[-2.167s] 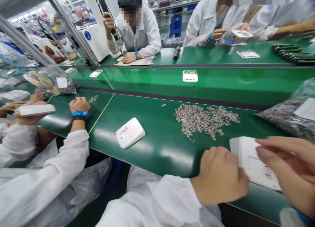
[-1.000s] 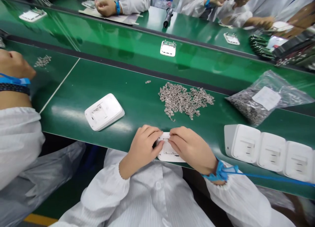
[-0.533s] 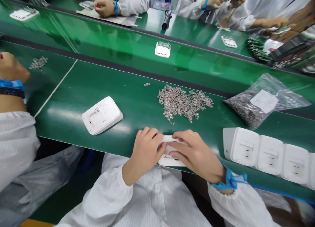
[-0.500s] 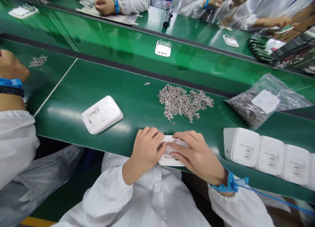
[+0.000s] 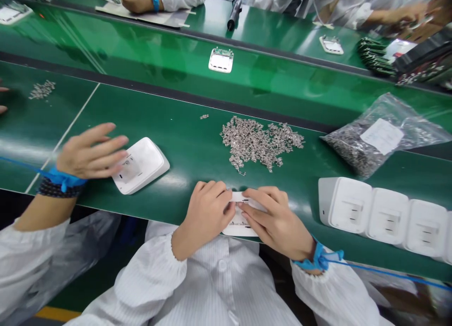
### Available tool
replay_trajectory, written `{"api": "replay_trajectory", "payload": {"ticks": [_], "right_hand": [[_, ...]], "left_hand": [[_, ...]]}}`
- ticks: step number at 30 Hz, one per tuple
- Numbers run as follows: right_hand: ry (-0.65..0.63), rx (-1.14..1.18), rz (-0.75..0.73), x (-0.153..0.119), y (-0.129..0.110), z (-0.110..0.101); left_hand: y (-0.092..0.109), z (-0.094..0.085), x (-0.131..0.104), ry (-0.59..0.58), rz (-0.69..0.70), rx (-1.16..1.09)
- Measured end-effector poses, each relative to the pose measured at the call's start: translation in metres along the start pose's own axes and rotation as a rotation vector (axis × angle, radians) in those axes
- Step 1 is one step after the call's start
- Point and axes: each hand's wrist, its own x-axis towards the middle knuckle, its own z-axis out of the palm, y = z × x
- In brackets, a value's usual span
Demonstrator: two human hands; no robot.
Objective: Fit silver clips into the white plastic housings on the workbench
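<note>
Co-worker's hand [image 5: 92, 151] has moved over the angled white housing [image 5: 151, 162]; left hand [image 5: 206, 215] and right hand [image 5: 280, 220] still grip the front white housing [image 5: 239, 230] at tabletop [image 5: 190, 199] edge, handling undisturbed.

Both hands [image 5: 243, 217] are on white housing [image 5: 240, 230] | metal clips [image 5: 259, 141] lie beyond | bag [image 5: 367, 137] is near row of housings [image 5: 388, 216]
</note>
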Motion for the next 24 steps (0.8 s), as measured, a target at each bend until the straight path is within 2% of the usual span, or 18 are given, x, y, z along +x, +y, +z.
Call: {"api": "replay_trajectory", "payload": {"ticks": [5, 9, 13, 17, 21, 22, 24], "right_hand": [[0.006, -0.049, -0.005, -0.001, -0.003, 0.000], [0.058, 0.013, -0.013, -0.006, 0.000, 0.004], [0.146, 0.103, 0.054, -0.011, 0.003, 0.011], [0.167, 0.118, 0.084, -0.008, -0.002, 0.015], [0.236, 0.048, 0.081, -0.015, 0.001, 0.006], [0.289, -0.042, 0.131, -0.022, 0.006, 0.003], [0.419, -0.316, 0.349, -0.044, 0.021, -0.003]], "left_hand": [[-0.002, 0.001, 0.002, 0.011, 0.040, 0.010], [-0.003, 0.005, -0.001, 0.065, 0.058, 0.014], [-0.004, 0.012, -0.004, 0.136, 0.057, 0.041], [-0.001, 0.014, -0.002, 0.148, 0.058, 0.046], [-0.004, 0.002, -0.005, 0.094, 0.080, 0.108], [-0.010, -0.004, -0.008, 0.086, 0.067, 0.136], [-0.032, -0.023, -0.018, 0.106, 0.004, 0.202]]}}
